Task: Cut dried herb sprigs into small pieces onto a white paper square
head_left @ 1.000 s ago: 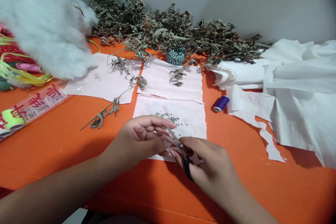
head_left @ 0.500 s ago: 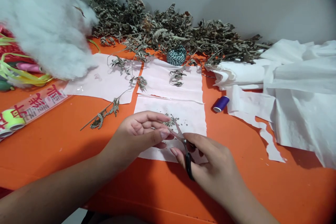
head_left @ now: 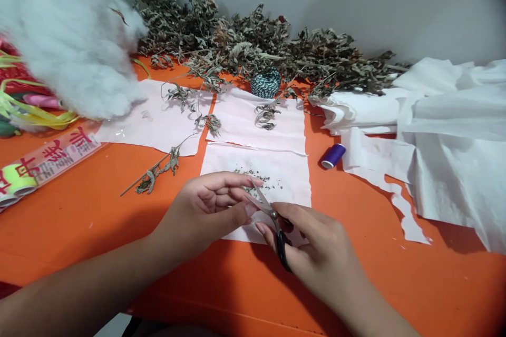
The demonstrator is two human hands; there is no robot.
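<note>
Your right hand has its grip closed on the handles of the scissors, blades parted, above the lower white sheet. Your left hand is at the blades, fingers curled; whether its grip pinches anything cannot be told. Dark clippings lie scattered on that sheet. Purple spool: on the orange tabletop, right of the sheet.

Orange table with white cloth pieces
</note>
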